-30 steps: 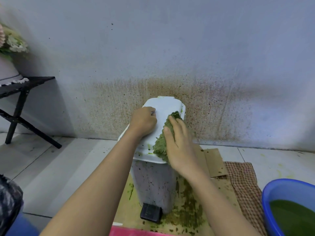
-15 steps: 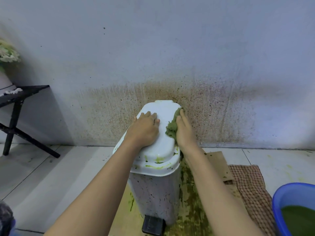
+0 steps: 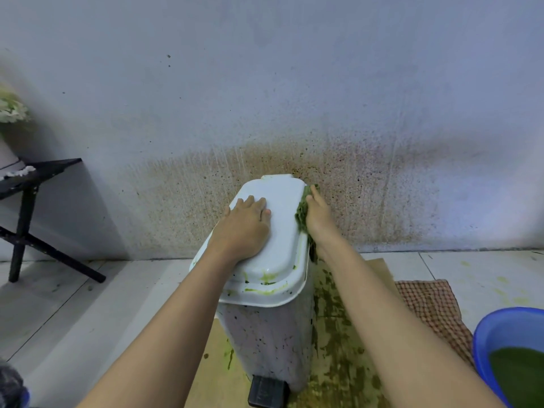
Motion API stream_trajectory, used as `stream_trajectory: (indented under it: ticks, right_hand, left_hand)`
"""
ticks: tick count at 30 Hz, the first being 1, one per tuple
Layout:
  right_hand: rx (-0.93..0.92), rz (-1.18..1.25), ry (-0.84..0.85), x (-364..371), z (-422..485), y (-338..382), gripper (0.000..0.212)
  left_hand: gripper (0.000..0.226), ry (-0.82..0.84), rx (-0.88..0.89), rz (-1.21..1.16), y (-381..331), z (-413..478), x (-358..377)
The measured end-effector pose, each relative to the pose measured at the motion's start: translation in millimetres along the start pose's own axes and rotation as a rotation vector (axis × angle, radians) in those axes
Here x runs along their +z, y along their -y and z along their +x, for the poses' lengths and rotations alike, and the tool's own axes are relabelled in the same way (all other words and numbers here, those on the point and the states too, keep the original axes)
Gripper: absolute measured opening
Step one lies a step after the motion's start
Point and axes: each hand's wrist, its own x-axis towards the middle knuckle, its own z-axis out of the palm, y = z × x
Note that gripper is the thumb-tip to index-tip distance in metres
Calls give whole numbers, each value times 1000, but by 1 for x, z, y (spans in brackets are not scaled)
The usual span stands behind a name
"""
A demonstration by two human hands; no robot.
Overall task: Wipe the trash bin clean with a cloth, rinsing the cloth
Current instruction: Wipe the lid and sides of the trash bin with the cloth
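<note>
- At 9 o'clock, a black folding table (image 3: pixel 44 172) is standing by the wall, carrying a white pot with pale flowers (image 3: pixel 10 110); it is not part of the work.
- The left hand (image 3: pixel 244 228) is lying flat and open on the lid (image 3: pixel 273 248), the grip holding nothing, only pressing down. I judge this pressure should be firm, so the light plastic bin is not sliding or tipping.
- The trash bin (image 3: pixel 265 340) is standing at the centre, close to the stained wall (image 3: pixel 368 195), on brown cardboard (image 3: pixel 332 343) smeared with green. The lid is smooth, glossy and rounded; green streaks are sitting near its 6 o'clock edge, and the body is speckled with dark spots. A black pedal (image 3: pixel 266 393) is showing at the bottom.
- The right hand (image 3: pixel 319 219) is closing its grip on the cloth (image 3: pixel 301 214), a rough, soaked green rag, pressing it against the lid's 3 o'clock rim. It seems best to pull along the rim in one direction, since a loaded cloth is spreading dirt.
- At 4 o'clock, a checked woven mat (image 3: pixel 426 307) is lying on the floor.
- At 5 o'clock, a blue basin (image 3: pixel 485 334) is holding dark green water; rinsing there is probably needed soon.
</note>
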Motion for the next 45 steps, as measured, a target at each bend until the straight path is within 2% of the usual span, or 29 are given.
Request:
stream_trajectory:
  ticks: [5,10,13,16,19,23,26,29,30,33,38,43,45]
  right_hand:
    - [8,64,-16,2,4,2,45]
    - [-75,368,30,3,-118,-25,41]
    - [-117,429,-5,8,-166,-30,42]
    - [-81,479,11,8,-138,-27,44]
    - [-22,424,64,13,-84,-17,48]
    - [-92,323,125,40,-48,-13,58]
    - [-118,269,168,63,-71,-25,52]
    - [-191,51,216,80,-118,-58,47]
    - [-222,-46,222,85,-133,-69,44]
    - [-299,-213,218,96,-159,-85,41]
    - [-304,-268,164,112,-134,-68,50]
    - [-169,-266,151,130,-69,-50,52]
    - [-158,-281,128,135,-41,-45,52]
  left_hand:
    - [47,-11,-2,-22,-5,-4,-3]
    - [47,-25,1,-33,-6,-4,-4]
    - [56,-11,8,-44,-2,-3,-2]
    - [68,11,10,-21,4,-2,0]
    - [74,44,-10,-12,18,1,-3]
    - [79,60,-30,-94,49,5,-17]
    - [71,92,-121,-256,65,3,-32]
    - [30,164,-272,-291,74,4,-48]
    - [33,187,-306,-266,73,6,-51]
    - [86,194,-345,-264,68,11,-50]
    - [86,93,-272,-206,76,13,-38]
    - [106,89,-264,-229,99,19,-38]
    - [107,70,-243,-232,105,20,-37]
